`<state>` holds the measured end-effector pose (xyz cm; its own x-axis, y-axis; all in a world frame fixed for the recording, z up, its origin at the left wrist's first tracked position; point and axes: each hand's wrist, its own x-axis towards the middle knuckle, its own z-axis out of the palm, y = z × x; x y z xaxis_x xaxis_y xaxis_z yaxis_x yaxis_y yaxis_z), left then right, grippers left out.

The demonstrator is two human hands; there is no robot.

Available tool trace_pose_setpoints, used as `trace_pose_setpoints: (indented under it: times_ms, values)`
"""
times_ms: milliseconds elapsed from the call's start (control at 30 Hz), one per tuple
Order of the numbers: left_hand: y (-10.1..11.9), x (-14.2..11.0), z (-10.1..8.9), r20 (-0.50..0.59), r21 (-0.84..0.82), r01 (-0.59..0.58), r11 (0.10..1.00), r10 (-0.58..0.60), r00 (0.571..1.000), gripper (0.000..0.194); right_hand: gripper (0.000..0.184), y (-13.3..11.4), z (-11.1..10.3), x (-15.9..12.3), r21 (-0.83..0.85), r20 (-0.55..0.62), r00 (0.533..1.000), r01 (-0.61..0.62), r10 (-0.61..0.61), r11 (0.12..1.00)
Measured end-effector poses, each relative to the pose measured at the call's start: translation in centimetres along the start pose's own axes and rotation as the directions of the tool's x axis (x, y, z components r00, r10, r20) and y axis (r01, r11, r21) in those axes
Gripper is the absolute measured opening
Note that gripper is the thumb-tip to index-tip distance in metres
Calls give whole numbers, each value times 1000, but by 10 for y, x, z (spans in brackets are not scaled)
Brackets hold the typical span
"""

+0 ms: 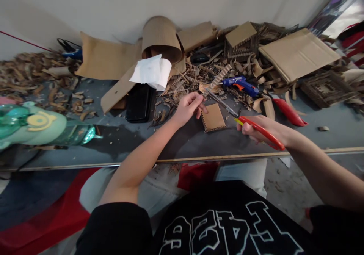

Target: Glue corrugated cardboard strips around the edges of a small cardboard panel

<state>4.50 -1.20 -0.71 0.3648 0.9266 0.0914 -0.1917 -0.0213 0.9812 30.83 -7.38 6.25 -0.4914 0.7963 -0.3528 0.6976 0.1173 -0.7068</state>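
Note:
My right hand (256, 128) is wrapped round the handles of red-handled scissors (263, 130), whose metal blades point up and left. The blade tips reach the fingertips of my left hand (191, 107). Those fingers are pinched on a thin corrugated cardboard strip (221, 76), which slants up to the right past the blades; its held end is mostly hidden. Just below the blades, a small square cardboard piece (213, 118) with corrugated edging lies flat on the dark table (187, 145), close under my left fingers.
A blue glue gun (241, 86) lies among cardboard scraps behind the scissors. A black phone-like object (138, 103), a white paper roll (153, 72) and a cardboard cylinder (160, 35) are left of centre. A green bottle (48, 124) lies far left, a red tapered object (290, 111) right.

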Motion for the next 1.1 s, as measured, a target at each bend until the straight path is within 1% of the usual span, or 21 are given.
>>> trace_pose_setpoints:
  times_ms: [67, 133, 233, 333, 433, 533, 633, 733, 800, 967, 1033, 1100]
  values:
    - [1, -1, 2, 19, -20, 5, 1000, -4, 1000, 55, 88, -5, 0, 7, -16, 69, 997, -22, 23, 1000]
    - [1, -1, 3, 26, -29, 14, 999, -13, 1000, 56, 86, -7, -1, 11, -42, 85, 996, -11, 15, 999]
    - [2, -1, 2, 37, -23, 33, 999, -32, 999, 56, 84, -6, -2, 15, -74, 81, 997, 27, -21, 997]
    - [2, -1, 0, 36, -25, 42, 999, -41, 999, 57, 82, -3, -1, 18, -71, 70, 995, 83, -78, 994]
    - [2, -1, -1, 31, -27, 38, 999, -37, 999, 55, 78, 1, -1, 19, -63, 27, 987, 158, -156, 985]
    - [2, -1, -2, 45, -12, 29, 1000, -28, 999, 53, 73, 3, 0, 21, -28, -12, 982, 190, -191, 981]
    - [2, -2, -2, 37, 20, 39, 999, -40, 999, 54, 74, 2, 0, 23, -16, 9, 985, 171, -171, 985]
    - [2, -2, -3, 28, 28, 47, 999, -48, 998, 55, 78, -5, -1, 24, -36, 62, 995, 85, -83, 996]
    - [1, -1, -5, 19, 19, 42, 999, -42, 999, 55, 76, -12, -3, 27, -55, 87, 995, 48, -43, 997]
    - [-2, 2, -9, -44, 8, 11, 1000, -11, 999, 55, 72, -21, -5, 42, -214, 4, 999, 40, -40, 976]
    - [-2, 3, -10, -64, -1, -1, 1000, 1, 998, 54, 70, -20, -4, 50, -234, -42, 998, 37, -49, 972]
    - [-1, 4, -12, -82, -10, -16, 1000, 15, 996, 52, 68, -17, -2, 56, -228, -123, 990, 39, -68, 973]
